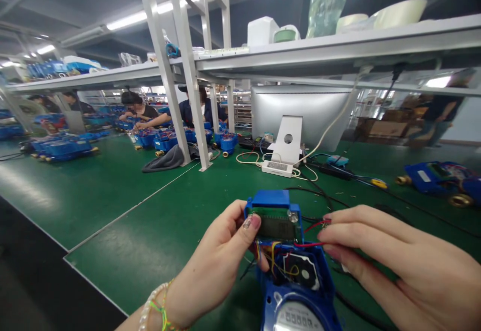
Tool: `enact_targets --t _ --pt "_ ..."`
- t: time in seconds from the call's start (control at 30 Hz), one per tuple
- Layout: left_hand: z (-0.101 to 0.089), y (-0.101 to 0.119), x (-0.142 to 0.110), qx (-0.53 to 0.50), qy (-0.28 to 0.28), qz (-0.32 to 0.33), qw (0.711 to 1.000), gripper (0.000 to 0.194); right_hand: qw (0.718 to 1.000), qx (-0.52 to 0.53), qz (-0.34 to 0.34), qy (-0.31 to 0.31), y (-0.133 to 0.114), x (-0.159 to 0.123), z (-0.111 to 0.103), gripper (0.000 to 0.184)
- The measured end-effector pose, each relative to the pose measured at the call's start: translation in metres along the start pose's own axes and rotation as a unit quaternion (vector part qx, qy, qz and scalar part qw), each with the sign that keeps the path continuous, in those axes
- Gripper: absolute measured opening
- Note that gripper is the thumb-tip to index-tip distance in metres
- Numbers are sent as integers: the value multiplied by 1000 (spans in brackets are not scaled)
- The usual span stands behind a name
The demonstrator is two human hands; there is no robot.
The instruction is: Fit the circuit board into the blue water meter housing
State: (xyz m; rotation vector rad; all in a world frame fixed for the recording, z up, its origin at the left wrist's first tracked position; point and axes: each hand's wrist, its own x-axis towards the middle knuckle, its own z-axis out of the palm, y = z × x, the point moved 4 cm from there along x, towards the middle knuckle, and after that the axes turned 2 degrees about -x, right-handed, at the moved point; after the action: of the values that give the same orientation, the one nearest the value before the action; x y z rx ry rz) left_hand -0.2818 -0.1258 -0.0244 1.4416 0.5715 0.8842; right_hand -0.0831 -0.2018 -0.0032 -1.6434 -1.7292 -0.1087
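Observation:
My left hand (221,251) grips the left side of a blue display housing (270,198), thumb on its front edge. A green circuit board with a dark LCD screen (276,228) sits in that housing. Below it, a blue water meter (268,298) lies on the bench with its compartment uncovered. Yellow and other thin wires (276,256) run between the two, and a round counter dial (296,316) shows at the bottom. To the right, my right hand (383,251) pinches thin red wires (310,244) leading from the housing; their ends are hidden by the fingers.
A monitor (315,110) seen from behind stands on the green bench (150,231), with a white power adapter (277,168) and cables before it. More blue meters (432,178) lie at right and far left. A shelf (338,50) spans above. Several people work across the bench.

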Motion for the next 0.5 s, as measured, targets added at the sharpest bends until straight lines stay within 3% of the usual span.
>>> enact_targets --t 0.2,0.33,0.5 --pt "1 -4 -1 -24 17 3 1000 15 1000 4 7 9 1 -2 11 41" --pt "2 -5 -7 -38 51 -72 995 22 1000 9 13 9 2 3 5 40" --pt "7 -4 -10 -48 47 -146 987 30 999 32 7 -30 -2 12 -5 32"
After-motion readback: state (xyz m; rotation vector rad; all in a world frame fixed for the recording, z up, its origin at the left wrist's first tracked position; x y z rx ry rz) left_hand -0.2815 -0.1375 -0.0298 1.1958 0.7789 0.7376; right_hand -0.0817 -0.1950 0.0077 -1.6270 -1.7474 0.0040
